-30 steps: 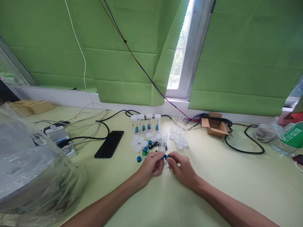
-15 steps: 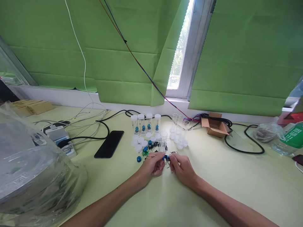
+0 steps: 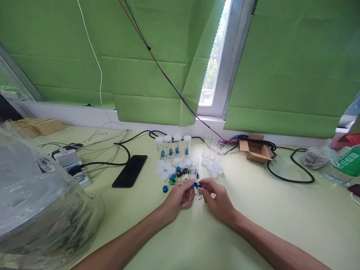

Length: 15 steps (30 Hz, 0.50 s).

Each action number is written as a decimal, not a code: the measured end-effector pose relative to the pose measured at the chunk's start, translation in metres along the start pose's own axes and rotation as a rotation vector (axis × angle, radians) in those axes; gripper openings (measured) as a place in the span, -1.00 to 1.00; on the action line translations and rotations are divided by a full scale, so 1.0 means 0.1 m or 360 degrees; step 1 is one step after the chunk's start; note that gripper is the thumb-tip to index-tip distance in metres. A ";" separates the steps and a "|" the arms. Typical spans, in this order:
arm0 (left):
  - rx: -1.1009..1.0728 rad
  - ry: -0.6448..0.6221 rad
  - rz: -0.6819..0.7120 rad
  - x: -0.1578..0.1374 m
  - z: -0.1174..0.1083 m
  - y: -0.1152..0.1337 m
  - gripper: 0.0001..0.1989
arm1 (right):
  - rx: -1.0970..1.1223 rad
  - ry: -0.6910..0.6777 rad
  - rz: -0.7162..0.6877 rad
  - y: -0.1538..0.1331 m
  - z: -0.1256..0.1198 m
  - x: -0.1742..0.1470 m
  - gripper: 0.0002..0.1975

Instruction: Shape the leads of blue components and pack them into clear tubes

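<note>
My left hand (image 3: 181,195) is closed, its thumb and fingers pinching a small blue metal part with a black end (image 3: 197,185). A thin metal rod (image 3: 180,183) sticks out leftward over this hand. At the black end is my right hand (image 3: 218,197), fingers curled, forefinger touching the part and the thumb lower. Below the fingers hang short bent metal pieces (image 3: 200,197), too small to make out. Just beyond the hands stands a clear open tube (image 3: 194,165). Loose blue pieces (image 3: 165,189) and a green piece (image 3: 172,181) lie left of it, some black pieces among them.
Several white-capped tubes (image 3: 177,146) holding blue parts stand behind loose white caps (image 3: 164,175). Empty clear tubes (image 3: 206,146) stand to the right. A black phone (image 3: 129,171), an open cardboard box (image 3: 255,152), cables, a bottle (image 3: 341,167) and a plastic-wrapped object (image 3: 42,202) surround the work area.
My right hand's thumb has dropped away from the forefinger, showing more of the part's black end. My left hand has hardly moved.
</note>
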<state>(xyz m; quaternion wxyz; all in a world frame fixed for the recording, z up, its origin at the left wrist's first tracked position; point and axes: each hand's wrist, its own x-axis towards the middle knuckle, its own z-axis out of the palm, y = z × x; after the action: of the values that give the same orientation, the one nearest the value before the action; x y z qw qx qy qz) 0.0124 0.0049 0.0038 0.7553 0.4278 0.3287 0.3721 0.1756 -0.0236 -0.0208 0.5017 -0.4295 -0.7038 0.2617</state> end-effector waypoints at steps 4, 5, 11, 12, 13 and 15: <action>0.0051 0.0004 0.0008 0.00 -0.01 -0.01 -0.58 | -0.0002 -0.0038 0.0001 -0.02 -0.01 0.01 -0.86; 0.0061 -0.0007 0.0015 0.00 -0.01 -0.01 -0.57 | -0.0010 -0.0046 0.0008 -0.02 -0.01 0.01 -0.85; 0.0124 -0.0050 0.0048 0.00 -0.01 -0.01 -0.56 | -0.0060 -0.0100 0.0064 -0.05 -0.02 0.03 -0.73; 0.0139 -0.0059 0.0058 -0.01 -0.01 -0.01 -0.56 | -0.0073 -0.0107 0.0067 -0.05 -0.02 0.03 -0.70; 0.0154 -0.0068 0.0069 -0.01 -0.01 -0.01 -0.56 | -0.0089 -0.0112 0.0067 -0.05 -0.02 0.03 -0.67; 0.0181 -0.0091 0.0083 -0.01 0.00 -0.01 -0.55 | -0.0120 -0.0119 0.0068 -0.05 -0.02 0.03 -0.61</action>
<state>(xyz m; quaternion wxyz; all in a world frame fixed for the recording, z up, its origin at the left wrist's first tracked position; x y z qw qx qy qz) 0.0119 0.0035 0.0032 0.7290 0.4889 0.3163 0.3599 0.1758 -0.0238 -0.0147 0.4527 -0.4529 -0.7221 0.2615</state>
